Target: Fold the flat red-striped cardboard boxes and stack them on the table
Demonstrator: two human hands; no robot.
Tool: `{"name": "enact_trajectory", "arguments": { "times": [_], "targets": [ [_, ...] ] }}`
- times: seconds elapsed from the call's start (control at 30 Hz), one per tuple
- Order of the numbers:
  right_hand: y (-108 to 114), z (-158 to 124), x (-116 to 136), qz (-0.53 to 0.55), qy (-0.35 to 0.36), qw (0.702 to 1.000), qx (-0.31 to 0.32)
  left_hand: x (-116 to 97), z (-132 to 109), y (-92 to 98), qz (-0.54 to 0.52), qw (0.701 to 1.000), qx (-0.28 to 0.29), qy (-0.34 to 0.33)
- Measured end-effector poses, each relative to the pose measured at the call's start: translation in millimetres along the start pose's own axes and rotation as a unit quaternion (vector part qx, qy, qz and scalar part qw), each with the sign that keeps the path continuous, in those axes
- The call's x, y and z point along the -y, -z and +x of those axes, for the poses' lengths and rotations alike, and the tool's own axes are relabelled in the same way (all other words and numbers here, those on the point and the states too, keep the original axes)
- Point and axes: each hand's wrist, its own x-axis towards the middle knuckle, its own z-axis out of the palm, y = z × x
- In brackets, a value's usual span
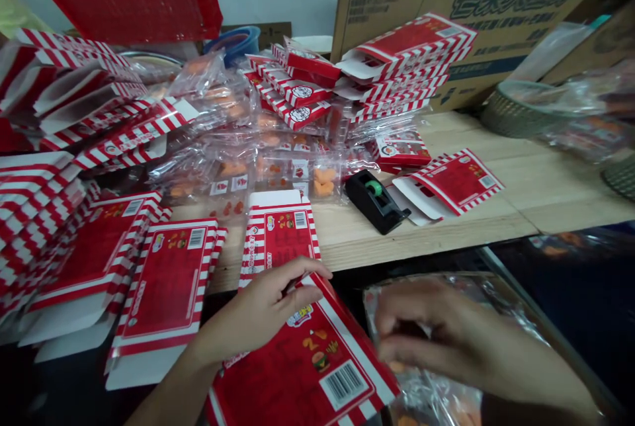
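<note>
Cardboard cartons [476,9] stand behind a wooden table [501,181], and a woven basket [516,112] at its right holds clear plastic bags. Flattened red-and-white striped boxes [44,227] lie stacked around bagged orange pieces [233,168]. The left hand [262,307] lies open on a flat red box [307,373] at the table's front edge, fingers uncurled. The right hand [426,340], blurred, curls over a clear bag [436,399] of orange pieces; whether it grips the bag cannot be told.
</note>
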Motion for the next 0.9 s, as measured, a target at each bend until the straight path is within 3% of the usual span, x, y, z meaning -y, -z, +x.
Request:
{"name": "enact_trajectory", "arguments": {
  "times": [0.13,0.27,0.37,0.43,0.5,0.57,0.6,0.63,0.7,0.73,0.8,0.83,0.9],
  "targets": [
    [-5,11,22,-0.159,0.013,0.987,0.011,-4,-3,-6.7,0.017,0.999,0.023,-0.014],
    [-1,20,13,-0.14,-0.02,0.989,0.037,-3,-10,-6.1,0.029,0.999,0.021,-0.026],
    [-2,25,6,-0.025,-0.037,0.998,0.042,-2,-13,-4.7,0.004,0.998,0.025,-0.05],
    [-9,30,2,0.116,-0.043,0.988,0.097,-5,-15,-5.9,-0.025,0.995,0.035,-0.088],
    [-23,35,-3,0.281,-0.027,0.935,0.216,-10,-18,-7.6,-0.052,0.988,0.047,-0.137],
    [-39,39,-11,0.395,-0.013,0.88,0.265,-14,-21,-5.4,-0.051,0.985,0.039,-0.162],
    [-46,41,-16,0.42,-0.012,0.876,0.237,-16,-24,-0.9,-0.035,0.987,0.013,-0.159],
    [-53,44,-23,0.419,-0.016,0.89,0.177,-16,-27,6.7,-0.01,0.989,-0.033,-0.147],
    [-61,53,-38,0.326,-0.035,0.945,0.003,-14,-34,32.2,0.053,0.977,-0.173,-0.109],
    [-64,58,-46,0.257,-0.047,0.962,-0.075,-11,-38,49.6,0.085,0.959,-0.254,-0.089],
    [-68,71,-61,0.138,-0.077,0.969,-0.189,-3,-43,89.3,0.137,0.91,-0.389,-0.049],
    [-70,78,-67,0.105,-0.09,0.965,-0.221,2,-44,109.1,0.165,0.893,-0.42,-0.011],
    [-73,89,-74,0.08,-0.103,0.963,-0.238,12,-45,142.2,0.21,0.875,-0.427,0.096]
  ]
}}
